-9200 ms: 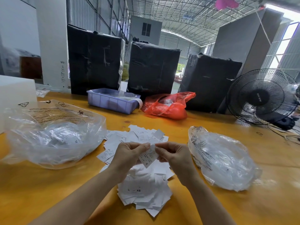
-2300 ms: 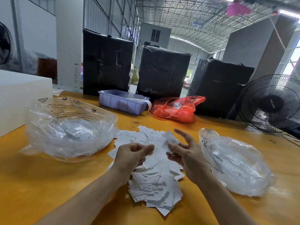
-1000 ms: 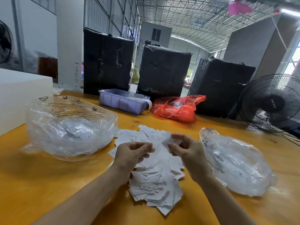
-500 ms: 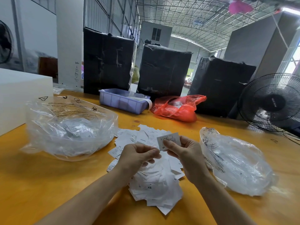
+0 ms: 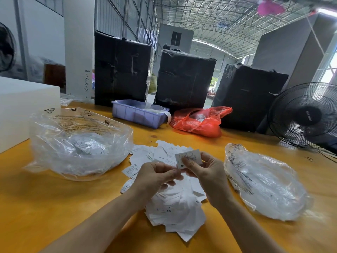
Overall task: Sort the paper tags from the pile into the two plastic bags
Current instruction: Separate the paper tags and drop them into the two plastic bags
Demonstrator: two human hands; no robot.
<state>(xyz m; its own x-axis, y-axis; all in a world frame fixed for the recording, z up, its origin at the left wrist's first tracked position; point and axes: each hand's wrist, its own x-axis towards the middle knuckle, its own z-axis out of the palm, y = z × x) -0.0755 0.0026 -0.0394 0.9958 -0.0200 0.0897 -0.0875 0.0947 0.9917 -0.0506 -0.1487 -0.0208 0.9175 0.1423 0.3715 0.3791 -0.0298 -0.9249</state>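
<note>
Closest to the person, a pile of white paper tags [image 5: 175,207] lies on the yellow table [image 5: 45,207]. Some tags show the letters XS. Both hands are lifted just over the pile. The right hand [image 5: 206,172] pinches one tag [image 5: 188,158] between its thumb and fingers and holds it up so the print shows; a letter S is on it. The left hand [image 5: 155,178] is beside it with its fingers curled, fingertips near the bottom edge of that tag; it is hard to tell if they touch it.

To the left of the pile sits a big clear plastic bag [image 5: 80,141] with tags inside. To the right sits another clear bag [image 5: 264,183], lying flatter.

Farther back on the table are a purple tray [image 5: 138,114] and a red plastic bag [image 5: 200,121]. A black fan [image 5: 304,115] stands at the far right. Behind them all stand three big black wrapped boxes [image 5: 184,79].
</note>
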